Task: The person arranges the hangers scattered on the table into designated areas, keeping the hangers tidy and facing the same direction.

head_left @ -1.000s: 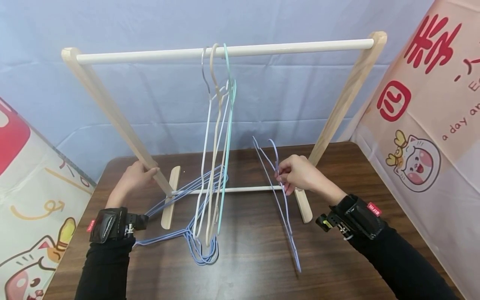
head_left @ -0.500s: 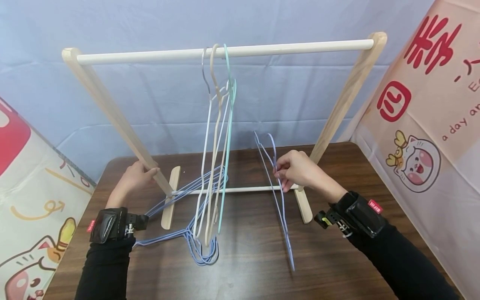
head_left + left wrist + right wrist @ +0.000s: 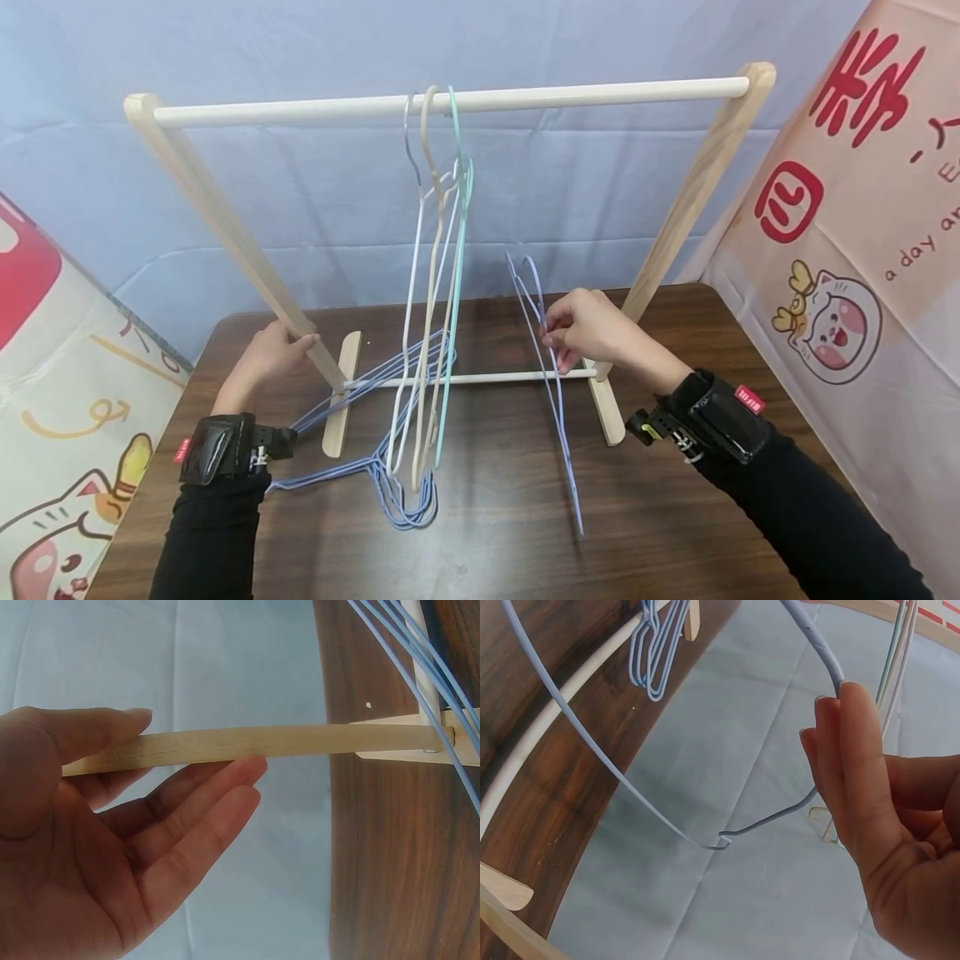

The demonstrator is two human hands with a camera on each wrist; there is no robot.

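Observation:
My left hand (image 3: 272,360) holds the left wooden upright (image 3: 225,229) of a clothes rack low down. In the left wrist view, thumb and fingers lie on either side of that upright (image 3: 300,741). My right hand (image 3: 592,329) pinches a light-blue wire clothes hanger (image 3: 567,463) by one side, in front of the rack's right half. Its far corner and long wire (image 3: 619,776) show in the right wrist view. From the rack's top rail (image 3: 600,96) hang a white hanger (image 3: 412,292), a beige hanger (image 3: 433,250) and a mint-green hanger (image 3: 460,250).
A bundle of blue hangers (image 3: 322,479) lies on the brown table (image 3: 495,508), partly behind the hanging ones. The rack's lower crossbar (image 3: 495,379) runs between its wooden feet (image 3: 607,417). Pale blue cloth (image 3: 570,192) stands behind, printed panels (image 3: 832,250) at both sides.
My right hand has shifted slightly up and left with the blue hanger, whose lower end has swung left. My left hand has stayed on the upright.

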